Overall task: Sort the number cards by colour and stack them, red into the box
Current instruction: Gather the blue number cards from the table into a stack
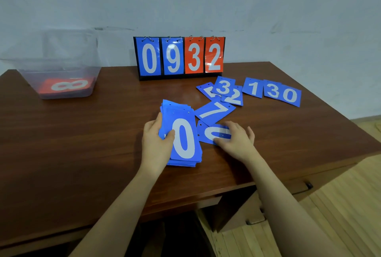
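Observation:
My left hand (157,143) holds a stack of blue number cards (182,135) at its left edge, thumb on the top card, a 0. My right hand (237,139) lies with straight fingers on a loose blue 0 card (210,133) just right of the stack. A blue 7 card (215,110) lies behind it. Further back right, several blue cards are spread out: a 3 (223,86), a 2 (234,97), a 1 (253,88), another 3 (274,90) and a 0 (290,95). The clear plastic box (59,59) at the far left holds red cards (70,85), an 8 on top.
A flip scoreboard (179,58) reading 0 9 3 2, two blue and two red panels, stands at the back of the brown wooden table (82,143) against the wall. The table's right edge drops to a wooden floor (340,205).

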A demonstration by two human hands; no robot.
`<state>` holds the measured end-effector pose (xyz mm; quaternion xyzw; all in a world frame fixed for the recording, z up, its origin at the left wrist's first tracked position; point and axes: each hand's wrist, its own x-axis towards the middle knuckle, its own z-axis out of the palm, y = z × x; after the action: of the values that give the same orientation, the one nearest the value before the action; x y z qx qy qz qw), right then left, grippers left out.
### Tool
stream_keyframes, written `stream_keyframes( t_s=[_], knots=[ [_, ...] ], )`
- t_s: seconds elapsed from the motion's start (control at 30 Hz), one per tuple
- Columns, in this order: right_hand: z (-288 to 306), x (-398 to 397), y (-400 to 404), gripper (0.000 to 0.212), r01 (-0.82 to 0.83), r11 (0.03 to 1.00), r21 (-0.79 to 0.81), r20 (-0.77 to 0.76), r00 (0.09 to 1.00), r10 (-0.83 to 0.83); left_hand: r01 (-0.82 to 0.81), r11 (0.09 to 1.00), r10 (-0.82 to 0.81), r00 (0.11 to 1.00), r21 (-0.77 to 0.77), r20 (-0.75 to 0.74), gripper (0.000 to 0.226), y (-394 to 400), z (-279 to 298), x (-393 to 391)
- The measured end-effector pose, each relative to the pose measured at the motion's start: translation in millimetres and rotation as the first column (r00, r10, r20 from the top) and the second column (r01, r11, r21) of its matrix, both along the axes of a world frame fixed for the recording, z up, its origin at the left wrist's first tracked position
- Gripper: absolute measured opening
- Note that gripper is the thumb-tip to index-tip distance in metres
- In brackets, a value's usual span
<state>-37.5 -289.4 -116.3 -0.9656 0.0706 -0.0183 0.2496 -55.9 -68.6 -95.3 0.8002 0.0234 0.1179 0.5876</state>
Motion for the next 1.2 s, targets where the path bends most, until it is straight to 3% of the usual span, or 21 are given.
stream_keyframes(
  t_s=[0.27,0.4,0.47,0.53,0.63,0.73,0.8,0.9,1.07,1.2],
  knots=[
    [9.7,-22.8,12.3,0.068,-0.021,0.995,-0.1,-0.009,1.0,0.02,-0.044,0.999,0.044,0.999,0.032,0.001,0.053,2.0,-8.0,-7.3],
    [18.3,-23.4,19.3,0.039,-0.031,0.995,-0.099,0.11,0.993,0.042,-0.093,0.994,0.091,0.995,0.05,0.03,0.054,9.6,-8.6,-14.2],
    [22.7,-23.2,23.3,0.032,-0.047,0.998,0.044,0.161,0.986,0.039,-0.115,0.991,0.112,0.992,0.066,0.053,0.055,13.4,-8.4,-15.9],
    [27.9,-26.5,30.5,0.028,-0.005,0.953,0.303,0.221,0.973,-0.065,-0.135,0.988,0.129,0.989,0.078,0.07,0.056,17.3,-7.3,-17.5],
    [30.6,-31.7,44.8,0.027,0.042,0.761,0.648,0.257,0.928,-0.27,-0.159,0.985,0.154,0.985,0.071,0.071,0.056,23.1,-4.6,-19.9],
    [32.2,-33.2,62.3,0.029,0.001,0.573,0.82,0.242,0.906,-0.348,-0.148,0.987,0.144,0.987,0.057,0.064,0.055,27.7,-2.4,-19.6],
    [32.1,-30.7,74.5,0.029,-0.015,0.508,0.861,0.226,0.907,-0.356,-0.124,0.992,0.123,0.991,0.037,0.05,0.054,29.5,-0.5,-17.7],
    [30.8,-21.5,92.0,0.031,0.018,0.52,0.854,0.197,0.914,-0.356,-0.082,0.996,0.083,0.996,-0.021,0.032,0.053,27.7,6.5,-13.6],
    [26.2,-1.8,109.5,0.028,0.019,0.629,0.777,0.256,0.903,-0.344,-0.054,0.995,0.056,0.998,-0.084,0.017,0.054,18.6,14.2,0.9],
    [22.4,13.3,106.4,0.026,-0.016,0.717,0.697,0.299,0.916,-0.269,-0.034,0.998,0.035,0.999,-0.048,0.019,0.057,13.1,12.1,18.4]
  ],
)
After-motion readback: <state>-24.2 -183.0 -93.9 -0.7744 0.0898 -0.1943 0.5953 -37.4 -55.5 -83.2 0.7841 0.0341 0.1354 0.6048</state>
